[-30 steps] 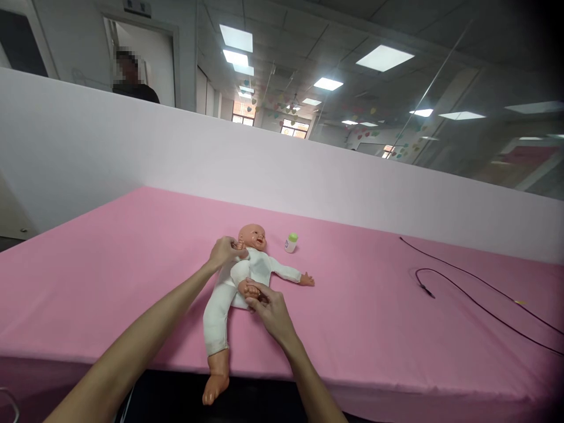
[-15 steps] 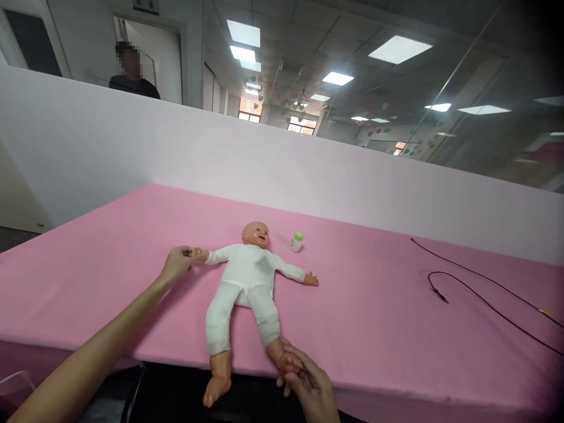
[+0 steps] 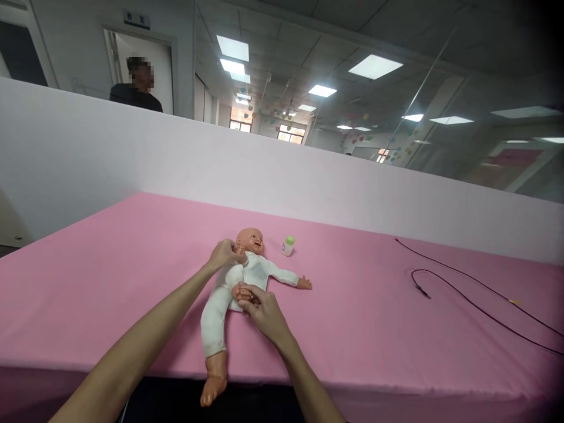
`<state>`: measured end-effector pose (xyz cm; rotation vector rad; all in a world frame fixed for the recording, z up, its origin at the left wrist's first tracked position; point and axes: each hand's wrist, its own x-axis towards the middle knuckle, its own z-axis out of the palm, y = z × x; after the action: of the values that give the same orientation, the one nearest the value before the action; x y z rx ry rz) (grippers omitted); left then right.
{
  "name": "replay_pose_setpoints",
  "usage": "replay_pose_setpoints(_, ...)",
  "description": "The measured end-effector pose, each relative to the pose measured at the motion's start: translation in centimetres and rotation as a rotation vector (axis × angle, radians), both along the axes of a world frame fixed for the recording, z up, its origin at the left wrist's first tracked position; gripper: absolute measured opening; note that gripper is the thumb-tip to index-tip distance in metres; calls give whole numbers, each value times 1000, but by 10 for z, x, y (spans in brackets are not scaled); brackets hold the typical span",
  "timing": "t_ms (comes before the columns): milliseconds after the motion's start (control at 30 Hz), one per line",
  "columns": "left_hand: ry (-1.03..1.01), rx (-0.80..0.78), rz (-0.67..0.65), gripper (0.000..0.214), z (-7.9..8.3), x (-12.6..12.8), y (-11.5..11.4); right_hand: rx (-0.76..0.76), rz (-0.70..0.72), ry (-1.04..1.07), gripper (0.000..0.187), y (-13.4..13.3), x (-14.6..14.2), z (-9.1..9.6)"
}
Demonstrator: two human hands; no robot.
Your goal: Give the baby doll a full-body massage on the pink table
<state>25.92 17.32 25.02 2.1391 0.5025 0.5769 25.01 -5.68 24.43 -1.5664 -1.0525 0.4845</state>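
A baby doll (image 3: 255,269) in a white suit lies on its back on the pink-covered table (image 3: 361,329), its head toward the far wall. My left hand (image 3: 224,255) is closed around the doll's hand, held up over its chest beside the chin. With my right hand (image 3: 263,310) I grip one bare foot of the doll, the leg bent up over its belly. The other leg lies stretched out, its foot over the table's front edge. The doll's free arm points out to the right. A small bottle with a green cap (image 3: 288,246) stands just beyond the doll's head.
A thin black cable (image 3: 467,289) loops over the right side of the table. Behind the table runs a white partition (image 3: 264,170) with glass above it. Beyond the partition, at the far left, is a person in dark clothes (image 3: 136,97).
My left hand has brought the doll's arm inward across its chest. My right hand has lifted the doll's foot from the table's front edge up to its belly. The view has shifted slightly.
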Motion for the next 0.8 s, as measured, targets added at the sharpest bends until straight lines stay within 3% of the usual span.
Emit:
replay_pose_setpoints(100, -36, -50, -28, 37, 0, -12, 9, 22, -45, 40, 37, -17, -4, 6)
replay_pose_setpoints(200, -107, -102, 22, 39, 2, -42, 30, 34, -112, 141, 44, -55, -9, 15)
replay_pose_setpoints(267, -116, -140, 83, 43, -2, -67, 46, 24, -147, 186, 46, -86, -15, 10)
replay_pose_setpoints(400, -92, -295, 215, 50, -29, -112, 65, 9, -174, 289, 44, -129, -32, -37)
replay_pose_setpoints(467, -84, -415, 267, 50, -41, -126, 66, 18, -229, 346, 45, -138, -39, -62)
replay_pose_setpoints(533, -97, -480, 291, 49, -45, -131, 63, 30, -245, 366, 49, -139, -42, -73)
replay_pose_setpoints(600, -142, -446, 282, 48, -36, -127, 59, 24, -204, 344, 51, -134, -40, -64)
replay_pose_setpoints(800, -261, -167, 181, 48, 5, -68, 32, -12, -117, 154, 45, -81, -12, 8)
